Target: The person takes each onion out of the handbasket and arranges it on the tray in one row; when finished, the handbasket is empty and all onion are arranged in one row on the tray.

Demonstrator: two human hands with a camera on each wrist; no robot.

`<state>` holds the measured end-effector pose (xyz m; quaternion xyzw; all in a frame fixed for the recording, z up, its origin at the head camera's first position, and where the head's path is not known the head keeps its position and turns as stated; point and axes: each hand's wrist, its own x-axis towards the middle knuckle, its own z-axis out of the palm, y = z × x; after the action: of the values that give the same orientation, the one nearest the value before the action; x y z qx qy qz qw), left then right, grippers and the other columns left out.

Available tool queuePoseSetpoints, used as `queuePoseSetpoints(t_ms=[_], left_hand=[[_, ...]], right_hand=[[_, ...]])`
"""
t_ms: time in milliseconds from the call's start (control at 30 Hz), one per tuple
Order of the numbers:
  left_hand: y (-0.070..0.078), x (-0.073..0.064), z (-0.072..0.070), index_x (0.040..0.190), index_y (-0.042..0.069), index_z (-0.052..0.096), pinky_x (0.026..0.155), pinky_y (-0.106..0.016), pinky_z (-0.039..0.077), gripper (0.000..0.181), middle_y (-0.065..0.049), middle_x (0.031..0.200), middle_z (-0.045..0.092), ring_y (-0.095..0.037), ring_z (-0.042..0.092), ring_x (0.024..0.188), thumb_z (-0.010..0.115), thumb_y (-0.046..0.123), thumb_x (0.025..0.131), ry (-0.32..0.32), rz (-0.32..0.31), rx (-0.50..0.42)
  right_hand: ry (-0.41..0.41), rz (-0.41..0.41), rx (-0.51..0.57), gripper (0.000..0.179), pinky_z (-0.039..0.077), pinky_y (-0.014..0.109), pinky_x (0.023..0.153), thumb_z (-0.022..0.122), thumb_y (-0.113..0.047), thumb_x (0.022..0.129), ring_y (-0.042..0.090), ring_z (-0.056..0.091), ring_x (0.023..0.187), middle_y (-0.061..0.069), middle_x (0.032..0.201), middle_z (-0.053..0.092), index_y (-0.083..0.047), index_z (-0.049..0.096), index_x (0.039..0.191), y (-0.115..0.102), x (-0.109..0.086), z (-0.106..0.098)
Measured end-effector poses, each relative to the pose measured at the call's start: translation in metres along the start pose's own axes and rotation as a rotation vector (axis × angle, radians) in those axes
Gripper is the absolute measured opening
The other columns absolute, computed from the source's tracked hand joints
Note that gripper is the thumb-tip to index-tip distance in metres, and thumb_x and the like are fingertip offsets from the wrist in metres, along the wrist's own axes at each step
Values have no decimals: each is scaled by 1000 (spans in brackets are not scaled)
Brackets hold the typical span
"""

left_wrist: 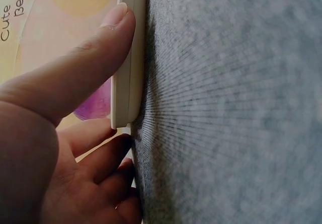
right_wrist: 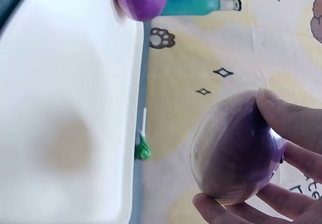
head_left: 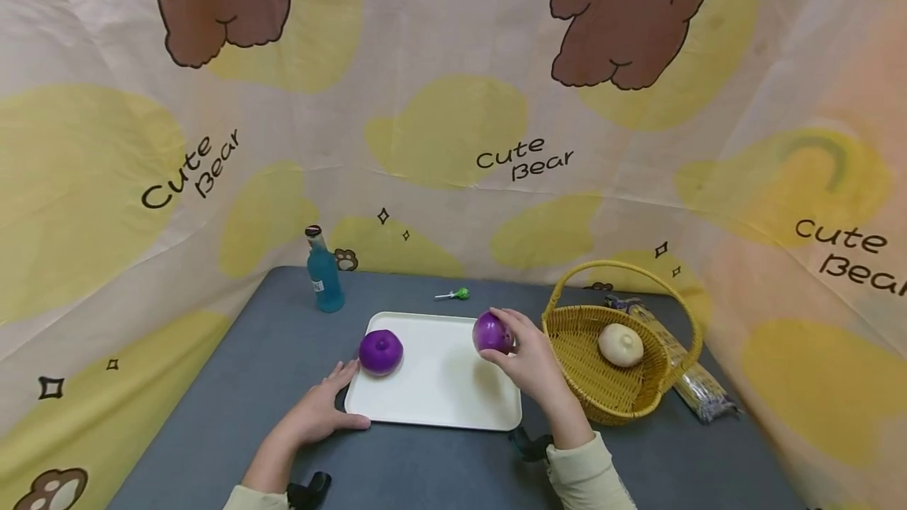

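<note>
My right hand (head_left: 527, 356) grips a purple onion (head_left: 492, 334) with thumb and fingertips, above the right part of a white tray (head_left: 439, 384). In the right wrist view this onion (right_wrist: 236, 148) shows one pale side and one purple side, and is apart from the tray. A second purple onion (head_left: 381, 352) sits on the tray's left end. At the tray's front left corner rests my left hand (head_left: 316, 411), its thumb along the front edge and its fingers extended by the left side. The left wrist view shows the thumb (left_wrist: 95, 60) touching the tray's rim (left_wrist: 132, 58).
A yellow wicker basket (head_left: 609, 408) with a tall handle holds a white onion (head_left: 620, 345). Behind it lies a long clear packet (head_left: 705, 392). A blue bottle (head_left: 325, 278) stands back left; a green lollipop (head_left: 460, 293) lies behind the tray. Printed cloth (head_left: 439, 140) surrounds the table.
</note>
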<state>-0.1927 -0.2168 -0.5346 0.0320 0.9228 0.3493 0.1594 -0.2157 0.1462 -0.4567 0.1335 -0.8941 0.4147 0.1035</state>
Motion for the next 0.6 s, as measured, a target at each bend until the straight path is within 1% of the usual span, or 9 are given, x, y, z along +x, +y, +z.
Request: queuePoseSetpoints(t_ms=[100,300,467,600], left_hand=[[-1,0,2,160,12,28,108,-80,18,117,-23,165,21,-61,16,146,89,52,69,-1,4,-5],[-4,1,2,161,13,27,109,-80,18,118,-21,166,21,-58,15,148,88,54,69,-4,0,0],[-4,2,1,160,12,28,110,-79,18,117,-19,166,22,-55,15,149,88,54,69,-5,10,0],[-3,1,2,160,11,28,110,-79,18,116,-19,166,23,-55,16,149,88,53,69,1,17,3]], right_hand=[[-19,-22,-3,67,62,43,81,88,-17,79,40,61,122,21,143,54,-12,61,139,1,0,10],[-70,-45,18,67,62,43,82,88,-19,80,39,58,126,18,145,54,-15,60,140,-1,5,31],[-83,-78,51,66,62,38,82,88,-18,79,35,58,127,16,145,54,-15,60,140,0,12,45],[-95,-109,73,66,62,35,81,87,-17,80,36,60,125,18,144,54,-12,60,140,-1,16,55]])
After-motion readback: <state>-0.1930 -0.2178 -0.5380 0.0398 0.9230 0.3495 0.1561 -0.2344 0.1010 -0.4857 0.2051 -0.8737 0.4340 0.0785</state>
